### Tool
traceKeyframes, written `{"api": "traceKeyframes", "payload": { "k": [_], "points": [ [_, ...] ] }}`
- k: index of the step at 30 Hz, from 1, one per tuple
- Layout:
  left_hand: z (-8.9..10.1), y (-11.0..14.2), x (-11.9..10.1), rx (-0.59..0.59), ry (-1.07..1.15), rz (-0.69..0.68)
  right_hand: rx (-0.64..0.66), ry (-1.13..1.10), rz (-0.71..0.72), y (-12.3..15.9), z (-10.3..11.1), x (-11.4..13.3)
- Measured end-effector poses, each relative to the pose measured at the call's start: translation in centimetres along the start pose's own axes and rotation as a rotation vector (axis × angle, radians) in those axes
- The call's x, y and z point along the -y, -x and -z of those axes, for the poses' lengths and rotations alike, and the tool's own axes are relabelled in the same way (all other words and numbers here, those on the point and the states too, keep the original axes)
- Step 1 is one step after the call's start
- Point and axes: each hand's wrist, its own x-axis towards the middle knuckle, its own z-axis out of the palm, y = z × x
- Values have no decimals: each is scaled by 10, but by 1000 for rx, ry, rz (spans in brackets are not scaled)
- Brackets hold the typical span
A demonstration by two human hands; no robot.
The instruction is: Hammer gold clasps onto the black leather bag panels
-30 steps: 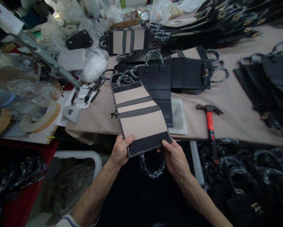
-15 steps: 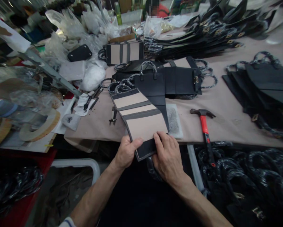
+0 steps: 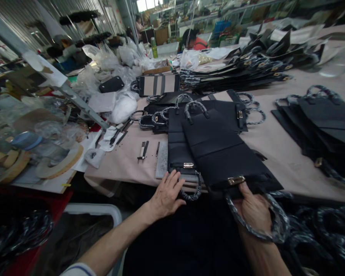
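My right hand grips the lower edge of a black handbag panel, its thumb beside the gold clasp. A plastic-wrapped handle loops round that wrist, and another stands at the panel's far end. Fingers apart, my left hand is at the table's front edge, by the near end of a second black panel. Whether its fingertips touch that panel I cannot tell. The second panel has its own gold clasp and lies over a grey stone slab. The held panel overlaps it and hides most of a hammer.
Small tools lie left of the slab. More black bag panels are stacked at the right, with a larger pile behind. Tape rolls and plastic bags fill the left. White-rimmed bins stand below the table edge. A person sits beyond.
The panel held in both hands with its beige-lined side up now shows its black clasp side, in my right hand alone, farther right. My left hand has let go. The view has tilted up.
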Motion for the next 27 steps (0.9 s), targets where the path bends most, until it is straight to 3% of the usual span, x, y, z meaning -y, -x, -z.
{"api": "traceKeyframes", "payload": {
  "k": [4,8,11,16,18,21,24,27],
  "points": [
    [-16,-2,15,65,-204,-136,-27,-257,-87,2,-21,-11],
    [-2,-20,28,102,-163,-272,40,-569,-183,7,-32,-12],
    [33,-37,49,130,-32,-297,23,-597,-140,7,-33,-7],
    [124,-61,114,63,296,-146,0,-634,-85,3,-43,-5],
    [162,-63,142,24,283,-68,-7,-644,-82,5,-51,-10],
    [207,-53,180,68,108,-33,31,-625,-87,14,-64,-22],
    [228,-30,208,106,-115,-56,120,-586,-102,26,-76,-32],
    [220,3,233,122,-293,7,153,-586,-225,35,-88,-33]
  ]
}}
